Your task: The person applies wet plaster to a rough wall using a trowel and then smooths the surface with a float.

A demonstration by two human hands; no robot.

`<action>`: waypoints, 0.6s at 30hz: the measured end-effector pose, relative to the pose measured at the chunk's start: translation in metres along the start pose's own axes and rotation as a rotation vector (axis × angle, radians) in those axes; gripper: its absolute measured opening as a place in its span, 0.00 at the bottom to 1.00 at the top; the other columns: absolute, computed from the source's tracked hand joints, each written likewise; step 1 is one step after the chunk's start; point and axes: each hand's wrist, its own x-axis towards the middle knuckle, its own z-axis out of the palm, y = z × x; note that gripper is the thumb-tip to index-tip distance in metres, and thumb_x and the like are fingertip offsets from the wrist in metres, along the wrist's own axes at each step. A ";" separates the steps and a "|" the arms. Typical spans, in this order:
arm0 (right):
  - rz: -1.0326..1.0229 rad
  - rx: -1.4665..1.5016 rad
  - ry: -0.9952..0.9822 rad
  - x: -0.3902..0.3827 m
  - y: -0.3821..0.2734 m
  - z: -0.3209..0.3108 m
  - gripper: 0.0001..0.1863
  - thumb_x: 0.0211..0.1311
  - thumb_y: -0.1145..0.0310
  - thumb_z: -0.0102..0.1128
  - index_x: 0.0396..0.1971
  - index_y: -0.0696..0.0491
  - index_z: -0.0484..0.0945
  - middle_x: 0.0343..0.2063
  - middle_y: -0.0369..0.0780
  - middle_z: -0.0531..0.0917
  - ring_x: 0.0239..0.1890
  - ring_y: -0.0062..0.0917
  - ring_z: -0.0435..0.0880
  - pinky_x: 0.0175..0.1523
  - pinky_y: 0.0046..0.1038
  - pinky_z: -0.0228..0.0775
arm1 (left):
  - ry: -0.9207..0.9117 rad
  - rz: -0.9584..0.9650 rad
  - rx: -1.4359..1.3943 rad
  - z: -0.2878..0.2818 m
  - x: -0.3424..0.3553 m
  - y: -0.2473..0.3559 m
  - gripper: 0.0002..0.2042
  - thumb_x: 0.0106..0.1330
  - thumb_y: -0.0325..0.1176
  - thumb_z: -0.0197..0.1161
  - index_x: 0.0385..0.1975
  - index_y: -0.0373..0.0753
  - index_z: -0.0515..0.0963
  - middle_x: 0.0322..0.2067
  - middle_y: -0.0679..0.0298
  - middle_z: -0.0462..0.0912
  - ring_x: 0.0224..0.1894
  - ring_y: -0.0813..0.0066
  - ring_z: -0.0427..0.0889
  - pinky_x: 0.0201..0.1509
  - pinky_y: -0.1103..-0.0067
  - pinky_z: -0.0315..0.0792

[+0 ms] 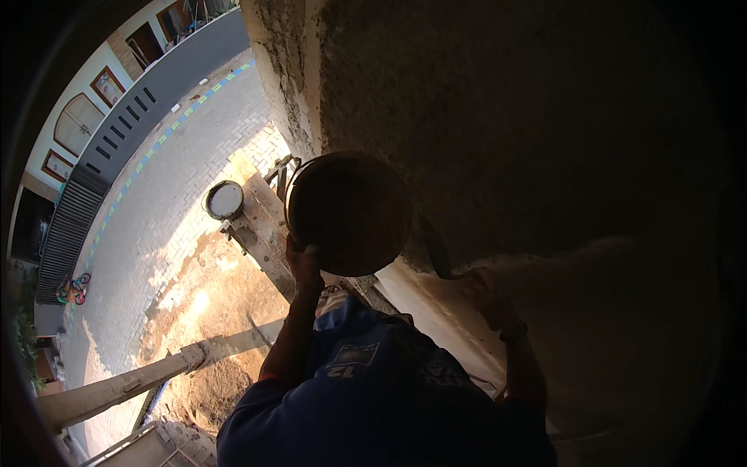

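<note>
My left hand [304, 263] is closed on the near left rim of a dark round bucket [350, 212], which I hold up in front of me beside the wall. Its inside is in deep shadow, so the contents cannot be made out. In my right hand [486, 297] is the handle of a trowel [437, 247], its dark blade pointing away from me, close to the rough wall [513, 148]. Whether the blade touches the wall is too dark to tell. A pale uneven edge of plaster [576, 253] runs across the wall beyond that hand.
Below me are wooden scaffold planks [267, 247], with a small pail [226, 200] of greyish liquid at their left side. A long pole [124, 384] crosses at lower left over a sand heap [222, 393]. Farther off lie a paved street [167, 226], a dark fence [74, 226] and a bicycle [75, 289].
</note>
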 end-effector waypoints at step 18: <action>0.051 -0.144 0.189 0.084 0.018 -0.009 0.26 0.63 0.56 0.57 0.56 0.56 0.69 0.42 0.53 0.82 0.47 0.43 0.81 0.49 0.38 0.72 | 0.123 0.115 0.249 -0.030 0.010 -0.004 0.26 0.50 0.22 0.58 0.55 0.32 0.71 0.48 0.58 0.79 0.48 0.67 0.78 0.54 0.76 0.70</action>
